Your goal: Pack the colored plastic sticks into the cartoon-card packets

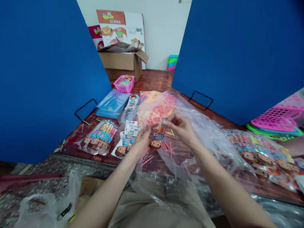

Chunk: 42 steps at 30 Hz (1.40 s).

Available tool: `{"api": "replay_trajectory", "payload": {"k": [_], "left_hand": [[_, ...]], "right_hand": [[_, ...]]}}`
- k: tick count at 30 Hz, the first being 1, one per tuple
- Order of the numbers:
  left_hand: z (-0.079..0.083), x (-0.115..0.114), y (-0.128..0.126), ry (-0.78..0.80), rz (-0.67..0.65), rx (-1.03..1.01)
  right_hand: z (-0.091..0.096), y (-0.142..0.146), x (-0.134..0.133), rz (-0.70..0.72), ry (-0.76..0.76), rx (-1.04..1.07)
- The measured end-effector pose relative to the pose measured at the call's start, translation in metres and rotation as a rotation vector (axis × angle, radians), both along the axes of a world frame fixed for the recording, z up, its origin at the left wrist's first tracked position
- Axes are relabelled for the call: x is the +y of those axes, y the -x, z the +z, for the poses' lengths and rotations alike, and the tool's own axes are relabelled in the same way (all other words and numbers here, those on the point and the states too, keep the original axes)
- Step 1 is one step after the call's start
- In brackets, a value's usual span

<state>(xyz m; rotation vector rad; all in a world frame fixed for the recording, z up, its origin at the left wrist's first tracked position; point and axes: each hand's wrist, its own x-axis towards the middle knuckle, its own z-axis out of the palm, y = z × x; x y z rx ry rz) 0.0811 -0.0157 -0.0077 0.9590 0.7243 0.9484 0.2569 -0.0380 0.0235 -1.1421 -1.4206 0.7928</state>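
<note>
Both hands meet over the table around a small clear packet of candy sticks (158, 135) with a blue label and a cartoon face. My left hand (143, 138) pinches its left edge, fingers closed. My right hand (180, 127) has its fingertips closed at the packet's upper end. Just beyond lies a big clear plastic bag (189, 109) with a heap of pink and yellow sticks (161, 107). Several loose pink sticks (169, 148) are scattered below the packet. Printed cartoon cards (125, 141) lie left of my left hand.
Filled packets (99, 137) lie at left, more packets (265, 153) at right. Behind are blue plastic sheets (114, 103), a pink basket (124, 84) and an open carton (120, 62). Blue panels (40, 64) flank the table. Pink baskets (276, 118) and someone's forearm (297, 143) show at right.
</note>
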Motion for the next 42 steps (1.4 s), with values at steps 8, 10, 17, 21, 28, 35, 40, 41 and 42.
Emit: {"api": "replay_trajectory", "payload": {"k": [8, 10, 17, 21, 28, 35, 40, 41, 42], "left_hand": [[0.015, -0.002, 0.022, -0.341, 0.003, 0.323], [0.017, -0.007, 0.019, -0.308, -0.074, 0.375], [0.009, -0.017, 0.012, 0.010, -0.068, 0.245], [0.003, -0.015, 0.016, 0.021, -0.043, 0.251], [-0.002, -0.014, 0.022, 0.035, 0.035, 0.286], [0.013, -0.002, 0.061, 0.039, 0.041, 0.403], [0.023, 0.040, 0.134, -0.056, 0.281, 0.589], [0.023, 0.051, 0.149, -0.068, 0.327, 0.637], [0.022, 0.060, 0.163, -0.072, 0.350, 0.705]], "right_hand": [[0.018, 0.001, 0.001, 0.169, 0.058, -0.029], [0.018, 0.002, 0.004, 0.198, 0.067, 0.034], [0.001, 0.015, 0.005, 0.168, 0.119, 0.161], [-0.010, 0.022, 0.002, 0.144, 0.155, 0.159], [-0.018, 0.034, 0.000, 0.197, 0.169, 0.192], [-0.035, 0.039, 0.006, 0.206, 0.202, 0.117], [-0.059, 0.009, 0.020, 0.092, 0.168, -0.795], [-0.064, 0.003, 0.023, 0.057, 0.154, -0.948], [-0.067, -0.001, 0.026, 0.012, 0.143, -1.062]]}}
